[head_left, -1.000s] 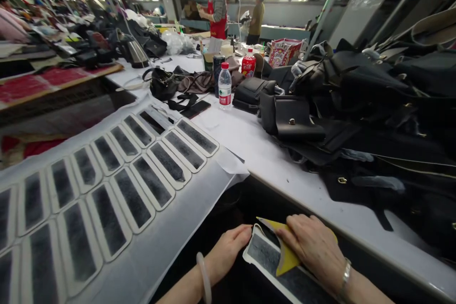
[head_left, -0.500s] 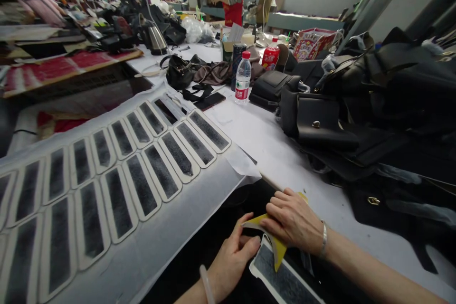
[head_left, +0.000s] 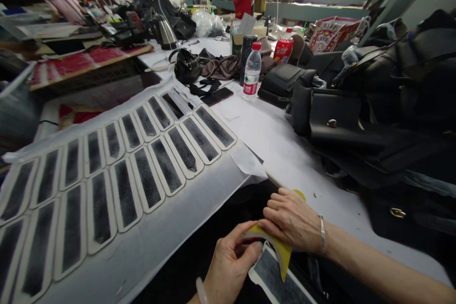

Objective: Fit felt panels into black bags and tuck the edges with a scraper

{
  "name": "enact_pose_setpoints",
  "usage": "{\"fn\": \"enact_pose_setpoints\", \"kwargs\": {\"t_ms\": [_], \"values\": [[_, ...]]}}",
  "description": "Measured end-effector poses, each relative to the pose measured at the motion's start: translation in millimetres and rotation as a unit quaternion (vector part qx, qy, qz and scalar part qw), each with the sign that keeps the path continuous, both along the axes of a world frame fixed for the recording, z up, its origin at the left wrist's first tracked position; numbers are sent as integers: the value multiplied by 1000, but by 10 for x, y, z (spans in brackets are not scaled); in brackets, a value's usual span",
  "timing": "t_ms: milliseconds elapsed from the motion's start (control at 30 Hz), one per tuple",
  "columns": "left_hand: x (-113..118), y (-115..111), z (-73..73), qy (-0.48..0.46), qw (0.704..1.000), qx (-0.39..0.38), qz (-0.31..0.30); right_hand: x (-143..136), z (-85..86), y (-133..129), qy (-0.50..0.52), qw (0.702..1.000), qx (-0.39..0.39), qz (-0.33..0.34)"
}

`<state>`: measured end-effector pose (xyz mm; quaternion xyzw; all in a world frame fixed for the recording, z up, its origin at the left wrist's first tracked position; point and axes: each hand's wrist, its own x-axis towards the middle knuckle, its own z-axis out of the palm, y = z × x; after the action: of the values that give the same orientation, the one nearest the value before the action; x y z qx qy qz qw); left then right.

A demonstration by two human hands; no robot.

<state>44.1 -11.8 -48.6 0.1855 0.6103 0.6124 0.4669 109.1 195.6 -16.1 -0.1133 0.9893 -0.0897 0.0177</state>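
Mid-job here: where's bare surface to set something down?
Mostly bare white tabletop runs between the pale sheet and the black bags, short of the water bottle. The sheet's near margin, beside the panels, looks largely free too. Crowded: the right side, heaped with bags, and around the left hand, right hand and yellow piece.

Bright yellow on the curved piece point(head_left: 282, 250), pale grey along its edge. Mottled charcoal within an off-white border on the strip point(head_left: 275, 275); again these 2 tones on the panels point(head_left: 125, 198) over the greyish-white sheet point(head_left: 185, 204). Black on the piled bags point(head_left: 337, 111), gold-toned at the clasp point(head_left: 397, 212). Red cap point(head_left: 256, 46) plus red-and-white label point(head_left: 250, 86) on the clear bottle point(head_left: 251, 71). Multicoloured print over red on the carrier bag point(head_left: 332, 35).
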Motion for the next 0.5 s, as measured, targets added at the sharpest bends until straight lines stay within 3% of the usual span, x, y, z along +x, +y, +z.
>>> {"fn": "enact_pose_setpoints", "kwargs": {"t_ms": [300,400,500], "values": [[-64,-5,268,164,984,-41,-63,29,27,-50,-20,999,32,-1],[-69,12,345,230,967,-55,-98,118,8,-59,-11,1000,17,-3],[-23,18,364,253,957,-64,-130,297,-77,-115,61,998,-29,-18]]}}
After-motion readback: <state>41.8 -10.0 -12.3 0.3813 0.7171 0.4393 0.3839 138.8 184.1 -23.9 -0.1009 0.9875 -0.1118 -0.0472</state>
